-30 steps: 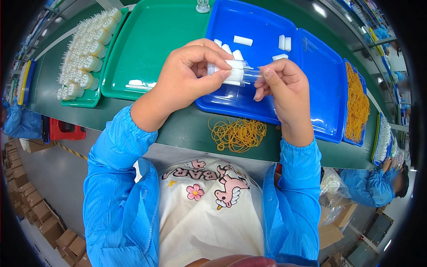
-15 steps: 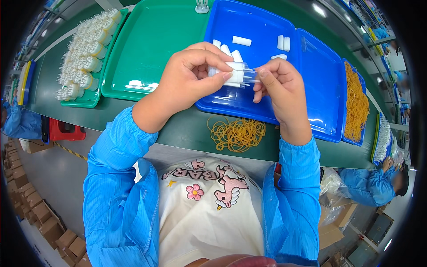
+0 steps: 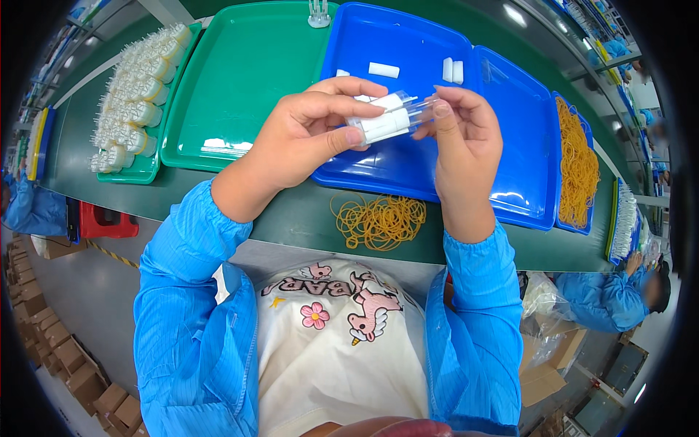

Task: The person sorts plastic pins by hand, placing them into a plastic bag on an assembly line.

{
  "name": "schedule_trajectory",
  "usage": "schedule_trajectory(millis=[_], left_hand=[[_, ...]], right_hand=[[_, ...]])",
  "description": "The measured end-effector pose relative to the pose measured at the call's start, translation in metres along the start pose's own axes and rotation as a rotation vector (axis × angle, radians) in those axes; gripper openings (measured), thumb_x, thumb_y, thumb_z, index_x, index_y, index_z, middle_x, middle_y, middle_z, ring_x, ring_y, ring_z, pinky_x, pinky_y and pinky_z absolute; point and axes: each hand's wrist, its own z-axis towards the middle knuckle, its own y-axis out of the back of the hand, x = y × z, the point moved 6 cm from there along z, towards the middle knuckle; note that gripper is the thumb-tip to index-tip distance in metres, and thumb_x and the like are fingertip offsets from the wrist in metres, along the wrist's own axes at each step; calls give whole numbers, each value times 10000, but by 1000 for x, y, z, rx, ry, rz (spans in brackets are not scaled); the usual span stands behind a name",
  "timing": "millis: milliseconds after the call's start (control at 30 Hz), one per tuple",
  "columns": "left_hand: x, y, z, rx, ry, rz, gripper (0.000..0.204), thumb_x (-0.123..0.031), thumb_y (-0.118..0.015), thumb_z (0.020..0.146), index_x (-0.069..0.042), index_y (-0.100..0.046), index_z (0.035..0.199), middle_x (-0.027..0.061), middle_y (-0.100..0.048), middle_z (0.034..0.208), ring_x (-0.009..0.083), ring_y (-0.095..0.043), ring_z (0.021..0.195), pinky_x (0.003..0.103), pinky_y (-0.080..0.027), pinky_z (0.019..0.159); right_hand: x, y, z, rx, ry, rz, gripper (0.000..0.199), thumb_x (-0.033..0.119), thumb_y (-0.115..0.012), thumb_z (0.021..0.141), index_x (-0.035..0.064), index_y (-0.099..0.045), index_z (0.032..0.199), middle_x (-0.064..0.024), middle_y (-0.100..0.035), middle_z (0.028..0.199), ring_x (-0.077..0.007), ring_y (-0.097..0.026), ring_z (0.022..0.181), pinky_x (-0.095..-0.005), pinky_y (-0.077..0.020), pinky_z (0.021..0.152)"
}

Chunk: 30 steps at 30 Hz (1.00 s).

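Left fingers grip white cylinders, right fingers pinching their slender clear prongs

The holder was clear plastic, with thin see-through prongs at one end. Smooth white rolls lay side by side in it, lengthwise with the prongs. It was held above the blue tray, slanted, prongs pointing right and slightly away from the person. The left hand gripped its other end; the right hand had its fingertips at the prong tips.
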Motion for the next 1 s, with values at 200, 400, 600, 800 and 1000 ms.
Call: schedule_trajectory(millis=[200,400,600,800,1000], left_hand=[[1,2,0,-7,-193,-131,247,-108,-767,825,-47,-665,1041,179,-546,1289,253,-572,1156,374,-513,956],[0,5,-1,-25,-258,-145,264,-61,-802,776,-37,-667,1002,153,-546,1272,236,-577,1141,372,-518,949],[4,7,-4,-3,-238,-156,294,-92,-838,746,-50,-675,987,144,-541,1269,225,-574,1133,361,-510,950],[2,11,1,26,-236,-190,292,-45,-789,785,-48,-658,1045,146,-527,1300,235,-571,1152,365,-520,940],[-31,12,1,-36,-123,-355,700,-36,-683,860,-103,-358,1477,176,-441,1465,299,-536,1258,393,-565,896]], right_hand=[[15,-11,-8,-12,271,-219,341,13,-764,818,-4,-605,1119,-113,-570,1147,-155,-616,985,-259,-560,712],[20,-26,-16,-46,352,-393,426,55,-845,723,0,-612,1076,-131,-550,1173,-185,-614,987,-278,-565,735],[22,-39,-25,56,455,-413,440,67,-868,675,-14,-615,1027,-181,-562,1167,-238,-615,987,-304,-560,747],[21,-39,-19,127,450,-481,492,141,-853,719,-8,-625,1128,-202,-507,1305,-281,-578,1091,-350,-511,869],[51,1,-17,115,477,-418,250,61,-723,831,9,-674,1070,-124,-643,1107,-223,-592,1030,-336,-499,791]])
